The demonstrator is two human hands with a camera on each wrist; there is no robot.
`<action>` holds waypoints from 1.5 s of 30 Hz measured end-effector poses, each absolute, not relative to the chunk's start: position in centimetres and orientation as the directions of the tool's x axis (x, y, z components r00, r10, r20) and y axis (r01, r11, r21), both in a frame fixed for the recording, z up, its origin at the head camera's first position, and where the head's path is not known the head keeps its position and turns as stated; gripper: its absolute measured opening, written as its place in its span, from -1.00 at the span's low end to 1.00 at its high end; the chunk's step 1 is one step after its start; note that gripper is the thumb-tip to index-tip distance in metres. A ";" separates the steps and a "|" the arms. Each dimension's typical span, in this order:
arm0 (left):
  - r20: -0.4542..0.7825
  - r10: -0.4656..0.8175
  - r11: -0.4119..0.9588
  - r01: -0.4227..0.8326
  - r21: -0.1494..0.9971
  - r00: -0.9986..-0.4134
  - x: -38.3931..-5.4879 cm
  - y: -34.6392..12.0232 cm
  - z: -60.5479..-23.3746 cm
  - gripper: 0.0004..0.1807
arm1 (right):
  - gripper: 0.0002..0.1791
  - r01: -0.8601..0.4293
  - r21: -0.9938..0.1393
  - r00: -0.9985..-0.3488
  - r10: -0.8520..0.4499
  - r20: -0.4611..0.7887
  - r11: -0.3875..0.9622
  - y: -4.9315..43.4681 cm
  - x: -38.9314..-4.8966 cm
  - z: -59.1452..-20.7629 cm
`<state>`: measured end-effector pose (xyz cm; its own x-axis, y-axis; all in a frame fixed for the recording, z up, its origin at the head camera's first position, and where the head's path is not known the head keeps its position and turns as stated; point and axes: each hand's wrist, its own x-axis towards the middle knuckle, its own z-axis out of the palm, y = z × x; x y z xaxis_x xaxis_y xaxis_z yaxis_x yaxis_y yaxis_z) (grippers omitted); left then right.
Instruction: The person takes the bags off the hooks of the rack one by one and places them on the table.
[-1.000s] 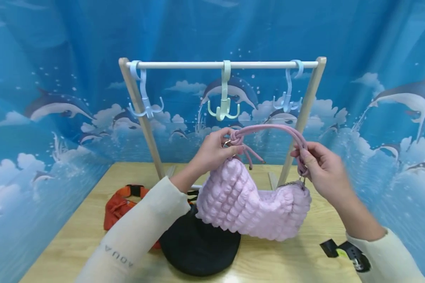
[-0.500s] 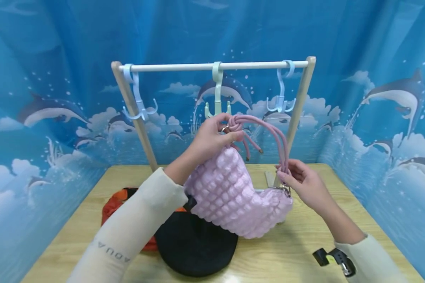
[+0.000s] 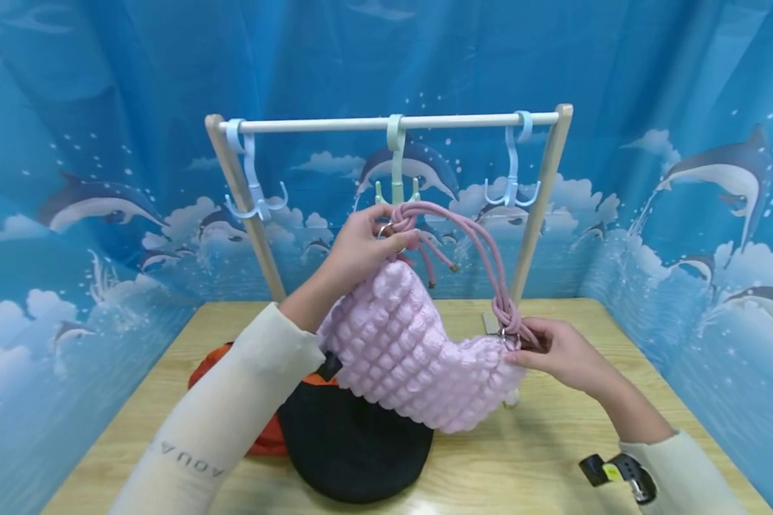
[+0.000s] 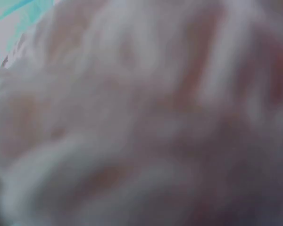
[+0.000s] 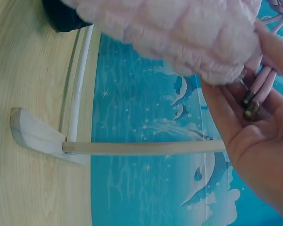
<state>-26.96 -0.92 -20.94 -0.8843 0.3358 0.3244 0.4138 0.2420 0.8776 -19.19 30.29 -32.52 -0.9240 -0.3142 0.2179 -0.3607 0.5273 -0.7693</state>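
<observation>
A puffy pink handbag (image 3: 406, 343) hangs in the air between both hands, its left end higher than its right. My left hand (image 3: 354, 247) pinches the knotted base of the strap (image 3: 477, 236) by a metal ring at the bag's upper left corner. At the lower right corner my right hand (image 3: 557, 354) grips the bag's end near the other strap knot. In the right wrist view, metal-tipped cord ends (image 5: 252, 106) lie against that palm. The left wrist view is filled by blurred pink fabric (image 4: 108, 103), and the left fingers cannot be seen there.
Behind the bag stands a rack with a white rail (image 3: 322, 124). From it hang a blue hook (image 3: 256, 193), a green hook (image 3: 396, 164) and another blue hook (image 3: 512, 179). On the table (image 3: 528, 458) lie a black bag (image 3: 354, 458) and an orange bag (image 3: 270, 436).
The pink handbag has moved left and tilted, its right end lower. My right hand has gone down and left from the strap to the bag's corner. The head view has shifted slightly.
</observation>
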 end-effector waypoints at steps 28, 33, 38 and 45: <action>-0.071 0.522 0.462 0.212 0.861 -0.850 -28.3 -4.4 -28.5 -0.41 | -0.55 -0.222 -0.751 -0.946 0.047 0.320 0.622 30.2 -19.0 -25.9; -0.108 0.596 0.418 0.193 0.888 -0.796 -27.9 -5.2 -28.7 -0.20 | -0.54 -0.199 -0.740 -0.941 0.086 0.328 0.643 30.6 -19.0 -25.0; -0.046 0.562 0.375 0.205 0.904 -0.826 -28.0 -5.1 -29.2 -0.29 | -0.50 -0.170 -0.733 -0.947 0.096 0.306 0.658 31.3 -19.1 -24.5; 0.059 0.493 0.272 0.218 0.937 -0.868 -28.3 -4.9 -29.7 -0.20 | -0.51 -0.135 -0.723 -0.961 0.088 0.263 0.678 31.8 -18.8 -24.3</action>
<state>-28.33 -4.92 -29.68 -0.8683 0.4926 0.0588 0.2175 0.2716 0.9375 -18.83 31.84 -24.31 -0.9609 0.0885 0.2625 -0.1351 0.6776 -0.7230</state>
